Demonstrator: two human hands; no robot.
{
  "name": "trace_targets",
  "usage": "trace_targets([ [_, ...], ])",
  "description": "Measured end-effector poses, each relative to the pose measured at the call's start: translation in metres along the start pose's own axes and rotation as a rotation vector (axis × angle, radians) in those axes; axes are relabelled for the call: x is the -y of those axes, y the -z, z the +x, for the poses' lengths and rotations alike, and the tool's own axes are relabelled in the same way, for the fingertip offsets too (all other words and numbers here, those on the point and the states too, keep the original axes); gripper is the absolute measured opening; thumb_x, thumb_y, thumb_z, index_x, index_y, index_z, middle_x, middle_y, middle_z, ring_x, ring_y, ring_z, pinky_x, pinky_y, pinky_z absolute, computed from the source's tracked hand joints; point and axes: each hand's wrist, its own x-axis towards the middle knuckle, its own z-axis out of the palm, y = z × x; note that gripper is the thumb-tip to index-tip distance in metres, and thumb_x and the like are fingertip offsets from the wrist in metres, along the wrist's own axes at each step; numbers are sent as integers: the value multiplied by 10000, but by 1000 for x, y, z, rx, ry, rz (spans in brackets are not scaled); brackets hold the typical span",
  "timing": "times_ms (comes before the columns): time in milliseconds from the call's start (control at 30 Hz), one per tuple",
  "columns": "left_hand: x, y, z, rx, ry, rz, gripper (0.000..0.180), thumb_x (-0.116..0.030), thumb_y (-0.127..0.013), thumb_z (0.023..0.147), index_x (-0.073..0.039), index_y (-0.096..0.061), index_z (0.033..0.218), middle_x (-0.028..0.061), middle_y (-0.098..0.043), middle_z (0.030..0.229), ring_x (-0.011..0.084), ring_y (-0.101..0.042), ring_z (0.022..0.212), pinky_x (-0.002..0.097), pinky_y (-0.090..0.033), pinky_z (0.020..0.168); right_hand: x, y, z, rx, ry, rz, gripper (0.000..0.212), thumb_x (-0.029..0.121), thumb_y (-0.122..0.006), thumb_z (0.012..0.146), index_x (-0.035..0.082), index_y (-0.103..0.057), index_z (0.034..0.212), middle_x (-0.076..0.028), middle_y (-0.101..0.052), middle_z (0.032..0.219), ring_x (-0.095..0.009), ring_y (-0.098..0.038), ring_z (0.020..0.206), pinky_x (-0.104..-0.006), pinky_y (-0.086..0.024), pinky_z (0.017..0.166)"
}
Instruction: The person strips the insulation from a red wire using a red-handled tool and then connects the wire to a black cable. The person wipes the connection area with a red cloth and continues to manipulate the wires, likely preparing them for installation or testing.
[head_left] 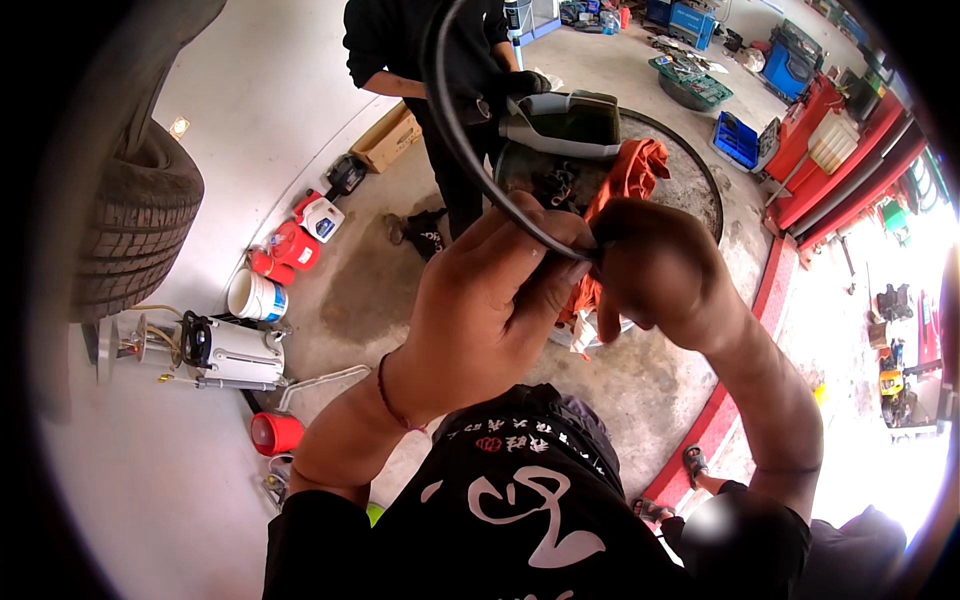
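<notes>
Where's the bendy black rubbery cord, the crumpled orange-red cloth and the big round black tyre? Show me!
Bendy black rubbery cord [463,147]: head view, on its curving middle stretch.
Crumpled orange-red cloth [635,174]: head view, on its upper folds.
Big round black tyre [140,232]: head view, on its grooved tread.

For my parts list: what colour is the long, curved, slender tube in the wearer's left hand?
The long curved tube is black, best seen in the head view.

On my left stands a white wall [270,80]; around me spreads a stained grey floor [345,300], and bright light [890,490] lies beyond a red floor strip [728,388].
</notes>
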Motion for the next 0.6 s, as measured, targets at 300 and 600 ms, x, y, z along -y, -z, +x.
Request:
trace_targets([
  [300,-3,14,0,46,595,-707,139,-90,-619,959,0,-628,1064,-16,-566,739,39,-455,570,206,-350,502,-6,-2,-6,-114,187,-92,228,166,-666,883,-12,-640,1024,-69,-620,832,-161,-650,664,-268,-524,561],
  [600,-10,5,3,75,586,-672,119,-61,-608,956,7,-618,1052,-20,-514,702,39,-406,527,202,-305,480,20,17,13,61,511,-930,245,82,-695,701,23,-613,924,-76,-576,816,-206,-619,639,-293,-522,542],
])
